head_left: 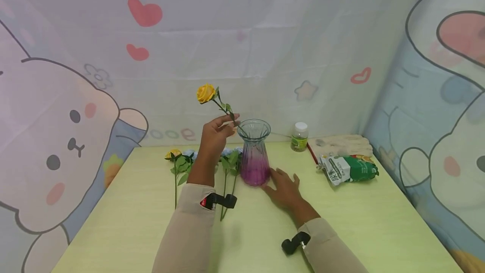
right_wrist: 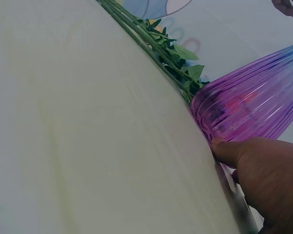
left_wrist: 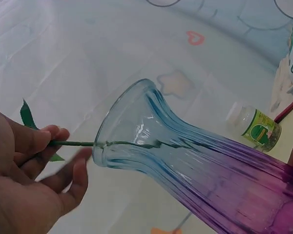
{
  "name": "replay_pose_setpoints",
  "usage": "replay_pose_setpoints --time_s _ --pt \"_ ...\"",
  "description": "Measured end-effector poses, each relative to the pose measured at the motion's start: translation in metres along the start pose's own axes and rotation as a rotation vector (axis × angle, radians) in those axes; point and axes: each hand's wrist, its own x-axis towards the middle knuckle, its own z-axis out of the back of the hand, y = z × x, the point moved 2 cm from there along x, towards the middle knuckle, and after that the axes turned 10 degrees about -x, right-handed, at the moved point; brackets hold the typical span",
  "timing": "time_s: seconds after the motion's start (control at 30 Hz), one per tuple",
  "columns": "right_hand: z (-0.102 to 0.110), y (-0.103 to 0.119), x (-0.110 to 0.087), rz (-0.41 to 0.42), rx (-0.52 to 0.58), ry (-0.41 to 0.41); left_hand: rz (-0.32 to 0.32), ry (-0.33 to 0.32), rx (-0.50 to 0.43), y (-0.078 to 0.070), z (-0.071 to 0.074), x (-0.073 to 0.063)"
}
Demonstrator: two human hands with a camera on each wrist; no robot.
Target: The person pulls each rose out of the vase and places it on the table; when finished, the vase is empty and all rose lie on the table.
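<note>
In the head view my left hand [head_left: 217,135] pinches the stem of a yellow rose [head_left: 206,93] between thumb and fingers. The bloom leans left, above the hand. The stem runs through the mouth of a ribbed glass vase [head_left: 254,159], blue at the top and purple below. From close by, the left wrist view shows the green stem [left_wrist: 73,143] crossing the vase rim and reaching down inside. My right hand [head_left: 284,191] touches the vase low on its right side, thumb at the base and fingers spread. The vase stands upright on the table.
Left of the vase lie another yellow rose [head_left: 173,153] and several blue flowers [head_left: 189,153] with leafy stems, partly behind my left arm. Rightward stand a white-capped jar [head_left: 299,138], a red stick-like thing [head_left: 312,153], a green-and-white packet [head_left: 350,169] and pale gloves [head_left: 341,144].
</note>
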Motion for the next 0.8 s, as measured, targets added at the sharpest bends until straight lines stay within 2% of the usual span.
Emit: replay_pose_setpoints --time_s 0.1,0.27,0.37,0.43,0.6,0.8 --pt "-0.001 -0.001 0.000 -0.001 -0.003 -0.008 -0.060 -0.041 -0.064 0.005 -0.002 0.001" --pt "0.000 0.000 0.000 0.000 -0.002 -0.018 -0.149 -0.188 -0.181 0.012 -0.008 0.002" --pt "0.000 0.001 0.000 0.001 -0.002 -0.013 -0.172 -0.252 -0.263 0.016 -0.011 0.003" --pt "0.001 0.001 0.001 0.001 0.000 -0.008 -0.173 -0.286 -0.281 0.018 -0.012 0.003" --pt "0.001 0.000 0.002 0.004 -0.002 0.000 -0.168 -0.327 -0.314 0.021 -0.014 0.003" --pt "0.001 0.000 0.001 0.001 -0.002 -0.002 -0.153 -0.325 -0.411 0.025 -0.015 0.004"
